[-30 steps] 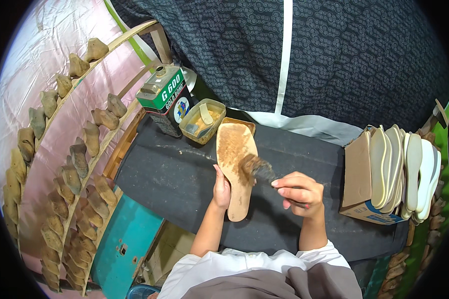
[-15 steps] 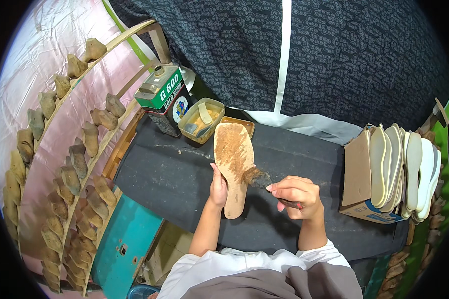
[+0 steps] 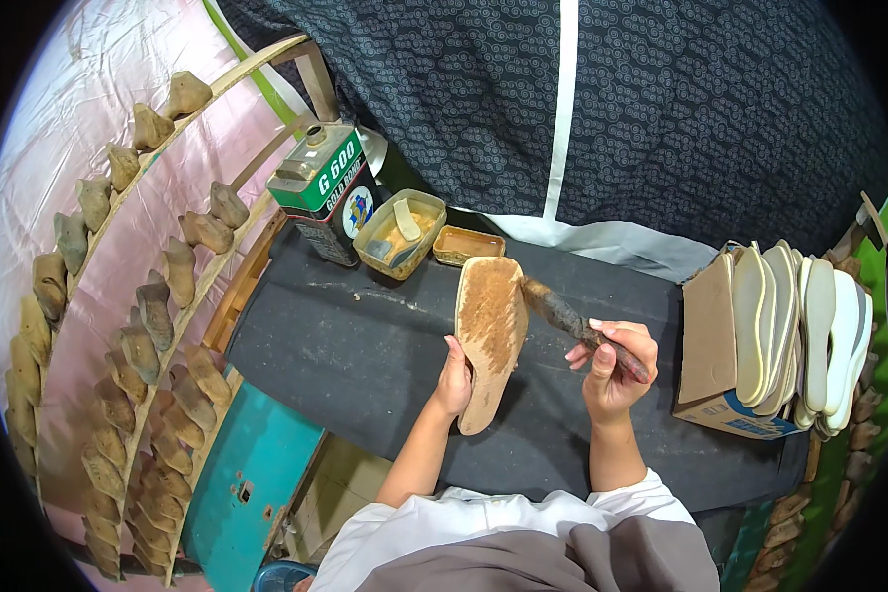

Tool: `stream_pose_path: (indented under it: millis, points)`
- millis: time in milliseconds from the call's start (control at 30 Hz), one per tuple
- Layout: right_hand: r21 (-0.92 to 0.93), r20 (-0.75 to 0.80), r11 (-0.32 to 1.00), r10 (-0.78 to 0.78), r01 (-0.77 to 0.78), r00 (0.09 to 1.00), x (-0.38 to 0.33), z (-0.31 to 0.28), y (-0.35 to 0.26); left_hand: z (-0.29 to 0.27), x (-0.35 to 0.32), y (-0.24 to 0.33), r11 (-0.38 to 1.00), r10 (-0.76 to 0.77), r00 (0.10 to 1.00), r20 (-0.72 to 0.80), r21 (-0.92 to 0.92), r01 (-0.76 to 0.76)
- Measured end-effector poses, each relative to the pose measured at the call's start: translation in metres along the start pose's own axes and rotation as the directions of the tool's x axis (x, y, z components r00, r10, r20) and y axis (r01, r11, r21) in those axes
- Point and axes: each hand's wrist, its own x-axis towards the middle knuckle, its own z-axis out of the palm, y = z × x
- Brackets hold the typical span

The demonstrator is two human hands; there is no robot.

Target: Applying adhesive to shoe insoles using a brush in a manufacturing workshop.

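Dark patterned cloth (image 3: pixel 710 118) with a pale stripe hangs behind everything, and beneath it a counter (image 3: pixel 365 365) covered in black fabric carries the work. Along the left, a curved wooden rack (image 3: pixel 118 296) holds rows of brown shoe lasts. At the counter's right end an open cardboard box (image 3: pixel 710 345) stands packed with white and cream insoles (image 3: pixel 799 316) set on edge. At the far left corner of the counter sits a green rectangular can (image 3: pixel 321 187), with a clear plastic tub of yellowish glue (image 3: pixel 400 232) just beside it and a smaller shallow tray (image 3: pixel 467 245) next to that.

Near the middle of the counter, the left hand (image 3: pixel 454 380) holds a tan sole (image 3: pixel 490 335) by its edge low down, its grip clamped on it, the sole tilted up with its rough brown face toward the camera. The right hand (image 3: pixel 614 360) has its grip closed around the handle of a dark, glue-caked brush (image 3: pixel 577 324), whose bristle end touches the sole's right edge near the top.
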Motion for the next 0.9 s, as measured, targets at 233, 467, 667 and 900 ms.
stream_pose_path:
  millis: [233, 467, 667, 900]
  points:
    - [-0.078, 0.157, 0.971, 0.238, -0.228, 0.959, -0.003, -0.006, -0.003, -0.004, 0.002, -0.002, 1.000, 0.015, 0.999, -0.051, -0.026, -0.016]
    - [0.116, -0.062, 0.982, 0.154, -0.146, 0.986, -0.002, 0.000, -0.005, -0.001, 0.002, -0.006, 1.000, 0.007, 1.000, -0.030, -0.005, -0.007]
    - [-0.050, 0.151, 0.905, 0.425, -0.422, 0.893, -0.004, -0.005, -0.005, 0.002, 0.007, -0.002, 0.998, 0.021, 0.990, -0.137, -0.062, -0.030]
    - [0.052, -0.081, 0.994, 0.099, -0.095, 0.992, -0.008, 0.012, -0.001, 0.012, 0.007, -0.001, 0.985, 0.063, 0.997, -0.037, -0.158, -0.068]
